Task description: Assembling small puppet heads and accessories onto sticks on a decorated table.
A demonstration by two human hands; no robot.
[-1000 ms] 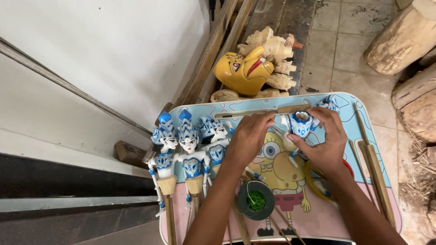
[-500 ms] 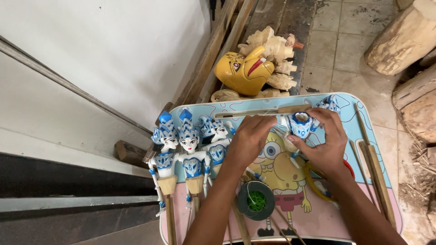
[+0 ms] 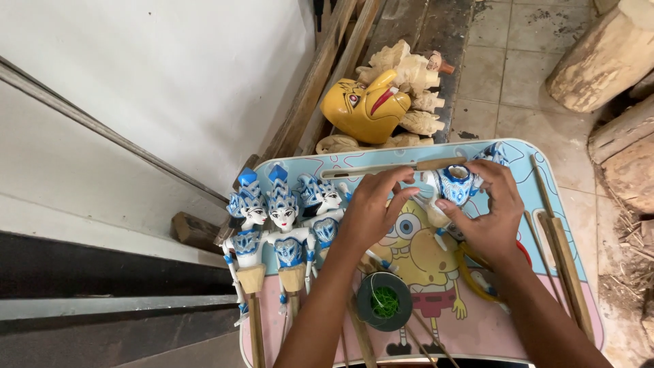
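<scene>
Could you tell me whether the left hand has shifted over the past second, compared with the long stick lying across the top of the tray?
No. The left hand rests just below the stick, as before.

I see a white puppet (image 3: 455, 187) with blue patterned dress between my hands. Three more puppets (image 3: 283, 221) wear the same blue and white, with blue crowns (faces white, lips red). The tabletop (image 3: 558, 238) is pale blue and pink with a yellow cartoon print. The spool (image 3: 383, 300) is dark, thread green. The mask (image 3: 364, 109) is yellow, beak red.
</scene>
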